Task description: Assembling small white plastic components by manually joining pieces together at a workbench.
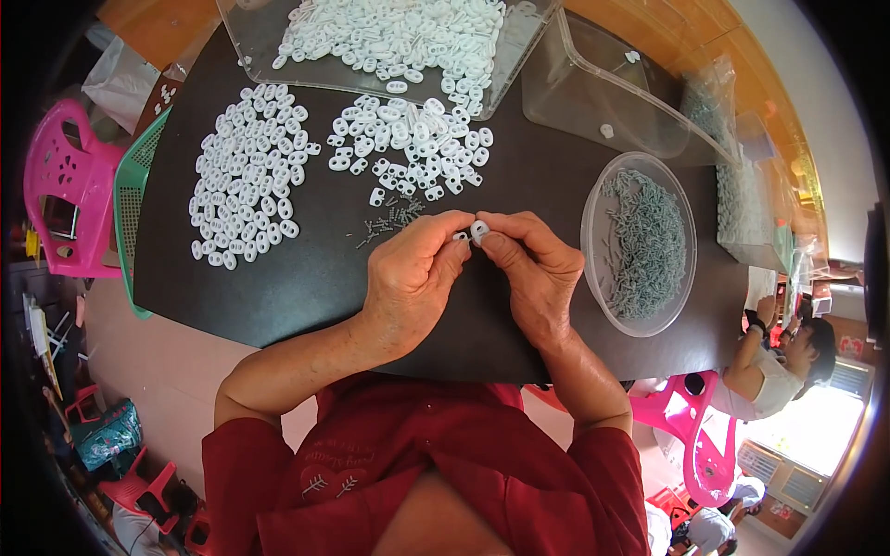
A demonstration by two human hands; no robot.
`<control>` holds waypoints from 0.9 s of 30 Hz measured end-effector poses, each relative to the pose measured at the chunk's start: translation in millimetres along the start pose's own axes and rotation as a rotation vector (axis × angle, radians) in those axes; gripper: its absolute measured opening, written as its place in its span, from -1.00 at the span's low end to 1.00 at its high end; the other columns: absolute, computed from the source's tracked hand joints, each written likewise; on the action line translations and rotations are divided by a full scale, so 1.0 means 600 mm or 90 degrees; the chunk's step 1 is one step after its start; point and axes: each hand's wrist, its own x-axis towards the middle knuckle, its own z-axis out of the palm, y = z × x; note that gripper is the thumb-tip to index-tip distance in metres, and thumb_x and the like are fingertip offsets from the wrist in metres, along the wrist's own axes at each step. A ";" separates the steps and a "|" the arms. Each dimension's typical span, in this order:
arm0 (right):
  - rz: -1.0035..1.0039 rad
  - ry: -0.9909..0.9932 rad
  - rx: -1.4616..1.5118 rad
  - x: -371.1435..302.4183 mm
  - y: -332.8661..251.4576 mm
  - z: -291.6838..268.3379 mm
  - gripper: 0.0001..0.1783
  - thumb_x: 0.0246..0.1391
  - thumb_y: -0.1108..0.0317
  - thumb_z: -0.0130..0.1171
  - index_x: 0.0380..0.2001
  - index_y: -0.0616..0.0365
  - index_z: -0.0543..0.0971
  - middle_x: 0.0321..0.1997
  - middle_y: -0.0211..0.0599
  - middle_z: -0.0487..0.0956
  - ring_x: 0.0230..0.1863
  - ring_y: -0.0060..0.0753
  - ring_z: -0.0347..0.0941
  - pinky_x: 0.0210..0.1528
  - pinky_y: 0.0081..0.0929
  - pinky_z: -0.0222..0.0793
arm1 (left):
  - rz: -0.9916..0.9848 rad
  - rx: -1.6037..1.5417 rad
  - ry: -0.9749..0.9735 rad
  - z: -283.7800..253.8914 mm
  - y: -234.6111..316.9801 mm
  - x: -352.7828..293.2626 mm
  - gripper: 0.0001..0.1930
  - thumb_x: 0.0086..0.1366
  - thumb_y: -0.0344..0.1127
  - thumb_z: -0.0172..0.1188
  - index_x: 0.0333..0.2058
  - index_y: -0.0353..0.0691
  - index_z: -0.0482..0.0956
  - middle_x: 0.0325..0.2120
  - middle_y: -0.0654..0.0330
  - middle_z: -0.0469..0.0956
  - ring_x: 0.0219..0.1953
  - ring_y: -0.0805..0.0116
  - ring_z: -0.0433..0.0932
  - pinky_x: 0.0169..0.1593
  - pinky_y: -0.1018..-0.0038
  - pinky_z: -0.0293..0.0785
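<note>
Above the dark table, my left hand (406,276) and my right hand (540,273) meet fingertip to fingertip. Between my right thumb and forefinger is a small white oval plastic piece (478,229) with a hole in it. My left fingers pinch another small white plastic part (461,237), largely covered by the fingertips. Just beyond my left hand lies a little heap of grey screws (394,216). Behind it is a loose pile of white plastic pieces (408,134), and a wider spread of oval two-holed white pieces (246,176) lies to the left.
A clear bin (491,102) full of white pieces stands at the far side, beside a nearly empty clear bin (603,74). At right sits a round tub (593,287) of grey screws. A green basket (125,232) and pink chair (69,199) stand left; another person (765,375) sits right.
</note>
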 end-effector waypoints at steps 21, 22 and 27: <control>-0.067 -0.025 0.019 -0.009 0.007 0.006 -0.71 -0.05 0.71 0.11 -0.19 0.29 0.53 -0.29 -0.34 0.49 -0.31 -0.63 0.41 -0.24 -0.68 0.34 | -0.082 -0.213 -0.018 -0.003 -0.001 0.003 -0.74 0.25 -0.53 0.05 -0.07 -0.34 0.43 -0.43 0.24 0.51 -0.46 0.59 0.44 -0.40 0.68 0.41; -0.070 -0.027 0.018 -0.010 0.005 0.009 -0.71 -0.05 0.71 0.11 -0.19 0.29 0.53 -0.29 -0.34 0.49 -0.31 -0.63 0.41 -0.24 -0.68 0.34 | -0.085 -0.239 -0.016 -0.005 -0.002 0.003 -0.75 0.26 -0.53 0.05 -0.07 -0.36 0.43 -0.43 0.23 0.51 -0.46 0.58 0.44 -0.39 0.68 0.41; -0.129 -0.026 -0.042 -0.012 0.007 0.014 -0.61 -0.10 0.70 0.18 -0.12 0.26 0.51 -0.23 -0.32 0.46 -0.39 -0.62 0.39 -0.29 -0.69 0.33 | -0.109 -0.307 -0.017 -0.009 0.001 0.010 -0.75 0.25 -0.56 0.04 -0.08 -0.39 0.44 -0.44 0.20 0.53 -0.47 0.56 0.45 -0.36 0.65 0.42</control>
